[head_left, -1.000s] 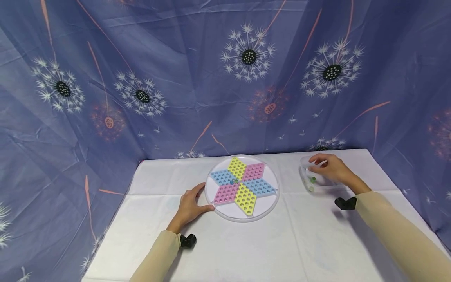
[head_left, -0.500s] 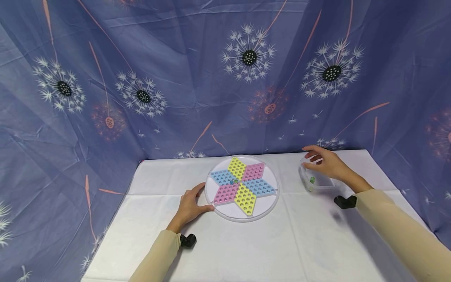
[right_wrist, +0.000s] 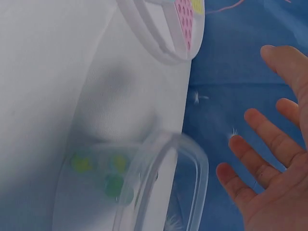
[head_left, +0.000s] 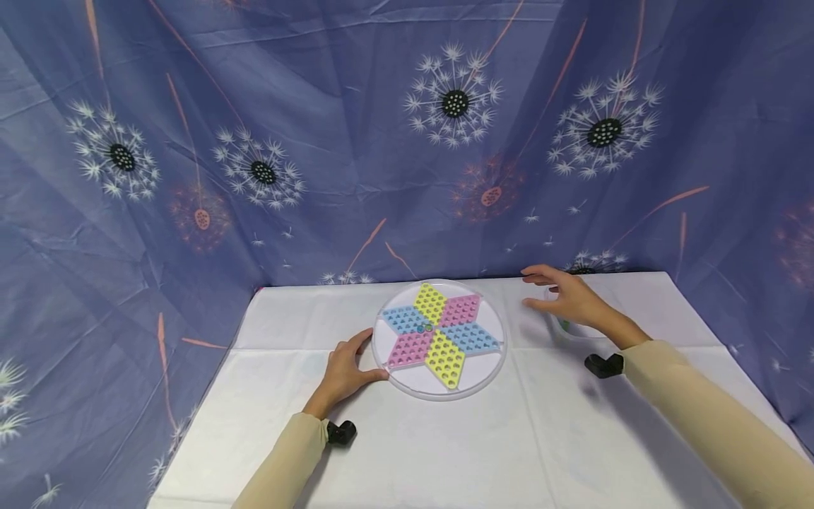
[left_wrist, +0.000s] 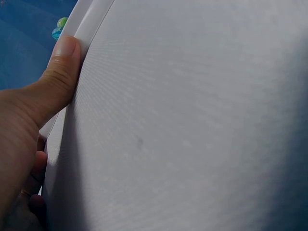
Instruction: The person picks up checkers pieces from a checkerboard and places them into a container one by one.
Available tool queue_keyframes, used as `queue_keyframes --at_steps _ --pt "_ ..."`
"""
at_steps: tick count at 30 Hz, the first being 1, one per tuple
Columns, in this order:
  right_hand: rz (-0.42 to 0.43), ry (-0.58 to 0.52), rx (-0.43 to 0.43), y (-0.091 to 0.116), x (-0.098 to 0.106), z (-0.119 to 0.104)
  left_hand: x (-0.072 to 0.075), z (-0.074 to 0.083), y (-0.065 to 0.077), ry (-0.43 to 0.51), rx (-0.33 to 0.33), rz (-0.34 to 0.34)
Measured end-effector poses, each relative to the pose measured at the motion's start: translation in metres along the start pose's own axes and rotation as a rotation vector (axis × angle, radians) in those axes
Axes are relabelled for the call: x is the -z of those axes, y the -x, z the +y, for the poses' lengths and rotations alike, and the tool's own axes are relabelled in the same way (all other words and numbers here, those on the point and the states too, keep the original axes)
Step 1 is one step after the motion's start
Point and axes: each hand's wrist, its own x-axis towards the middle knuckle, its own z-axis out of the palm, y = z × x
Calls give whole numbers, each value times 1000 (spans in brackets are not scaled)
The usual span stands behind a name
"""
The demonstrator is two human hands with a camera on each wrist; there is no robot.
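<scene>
A round white Chinese checkers board (head_left: 483,371) with yellow, pink and blue star points lies mid-table. Near its centre sit a blue marble (head_left: 420,329) and a green marble (head_left: 429,327). My left hand (head_left: 343,369) rests against the board's left rim, thumb and fingers spread along it; the left wrist view shows the thumb (left_wrist: 62,72) on the edge. In the air between board and box is my right hand (head_left: 572,300), its fingers apart, with no object visible among them. The clear plastic box (right_wrist: 204,168) stands partly hidden behind that hand, green and yellowish marbles (right_wrist: 114,185) inside.
A white cloth (head_left: 458,452) covers the table. Behind and beside it hangs a blue dandelion-print curtain (head_left: 356,141), close to the table's back edge, the box and the board.
My right hand has risen out of the box and moved left toward the board. The left hand and the board hold their places; the head view has shifted slightly.
</scene>
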Motion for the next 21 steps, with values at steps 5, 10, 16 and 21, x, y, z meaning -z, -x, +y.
queue_keyframes --at_steps 5,10,16,21 --pt "13 4 23 -6 -8 -5 -1 0 0 12 2 2" --pt "-4 7 31 -16 -17 -13 -1 -2 0 -2 -13 10" --pt "-47 4 44 -29 -33 -24 -1 -2 1 -9 16 3" --pt "-90 -14 68 -37 -49 -36 0 0 0 -1 24 -4"
